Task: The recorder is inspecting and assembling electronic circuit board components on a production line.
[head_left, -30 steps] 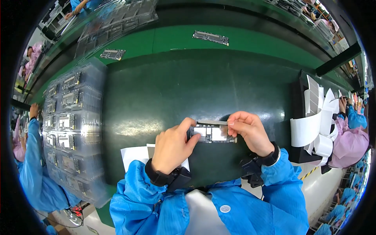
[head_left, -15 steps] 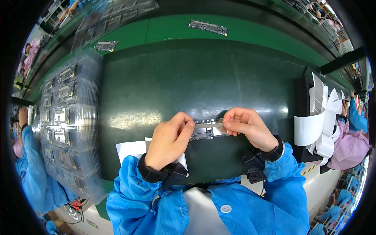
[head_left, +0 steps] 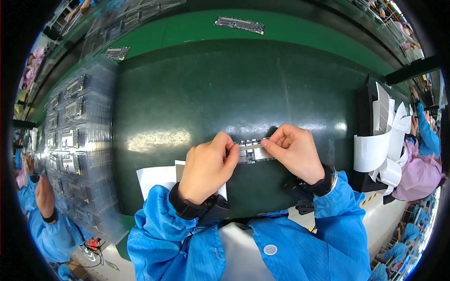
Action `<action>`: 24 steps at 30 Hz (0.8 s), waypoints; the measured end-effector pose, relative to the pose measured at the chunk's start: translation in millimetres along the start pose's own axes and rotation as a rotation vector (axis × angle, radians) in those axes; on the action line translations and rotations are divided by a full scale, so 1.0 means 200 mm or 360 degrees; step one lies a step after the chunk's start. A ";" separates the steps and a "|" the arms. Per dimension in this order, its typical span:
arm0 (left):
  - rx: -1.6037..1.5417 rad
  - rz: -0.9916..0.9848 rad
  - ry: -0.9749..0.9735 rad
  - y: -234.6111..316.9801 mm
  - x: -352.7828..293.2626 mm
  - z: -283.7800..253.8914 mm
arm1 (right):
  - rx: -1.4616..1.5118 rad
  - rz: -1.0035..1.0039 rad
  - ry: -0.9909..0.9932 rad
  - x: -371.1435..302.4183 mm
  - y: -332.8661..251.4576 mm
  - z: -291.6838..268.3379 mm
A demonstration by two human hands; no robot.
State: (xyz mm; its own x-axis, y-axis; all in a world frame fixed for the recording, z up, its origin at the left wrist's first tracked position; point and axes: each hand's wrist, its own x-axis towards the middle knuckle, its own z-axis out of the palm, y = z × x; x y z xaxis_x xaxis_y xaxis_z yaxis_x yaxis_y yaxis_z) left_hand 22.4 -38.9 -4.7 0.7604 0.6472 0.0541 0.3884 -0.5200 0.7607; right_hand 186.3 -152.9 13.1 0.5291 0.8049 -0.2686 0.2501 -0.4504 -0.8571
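A narrow grey strip (head_left: 251, 146) is stretched between my hands over a dark circuit board (head_left: 253, 156) with silver shields. My left hand (head_left: 207, 165) pinches the strip's left end between thumb and index finger. At the other end, my right hand (head_left: 297, 152) pinches it near the board's right side. The board lies on the dark green mat (head_left: 211, 93), and my fingers cover both of its ends. Whether the strip touches the board I cannot tell.
A tall stack of clear plastic trays (head_left: 105, 140) holding several boards stands at left. White sheets (head_left: 152, 180) lie beside my left forearm. At right, a black box (head_left: 364, 107) holds curled white backing paper (head_left: 372, 152). Another board (head_left: 239, 25) lies on the green strip beyond. A co-worker's hand (head_left: 44, 196) is beside the trays.
My hands have come slightly closer together along the strip, both still pinching. The whole view has shifted a little. At left, a co-worker's hand has come nearer the trays.
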 end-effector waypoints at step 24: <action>0.0128 -0.0007 0.0040 0.01 0.01 0.01 | -0.0089 -0.0020 0.0037 0.02 0.02 0.02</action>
State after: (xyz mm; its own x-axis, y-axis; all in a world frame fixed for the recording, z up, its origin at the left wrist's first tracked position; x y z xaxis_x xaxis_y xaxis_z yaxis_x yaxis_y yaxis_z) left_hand 26.3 -40.4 -3.8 0.7459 0.6626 0.0679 0.4329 -0.5597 0.7067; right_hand 185.8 -150.3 7.1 0.5443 0.8017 -0.2471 0.3013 -0.4617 -0.8343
